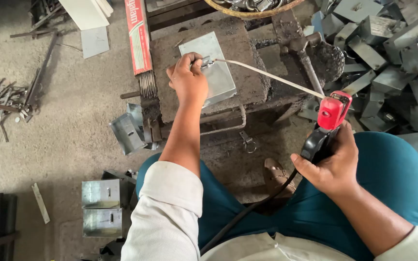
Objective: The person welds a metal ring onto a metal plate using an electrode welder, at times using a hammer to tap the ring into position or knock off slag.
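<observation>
Closest to me, both sleeved forearms are reaching out over teal-clad knees, and I am watching for trouble. Behind them the rusty block serving as a tabletop [255,79] is carrying a grey sheet-metal box [214,67], which is lying flat at its middle. Off to the right, a heap of similar boxes [393,53] is crowding the floor; I am judging that a swung elbow could topple some. Next down in size, the right hand [332,162] is closing around the red-and-black electrode holder [329,123], fingers wrapped tight about its grip. From it the long white welding rod [272,77] is slanting up-left to the box. The left hand [188,77] is pinching a small metal piece [206,61] against the box top, right beside the rod tip. I am thinking bare fingers that near an arc are risking a burn, and a slip could shift the piece.
</observation>
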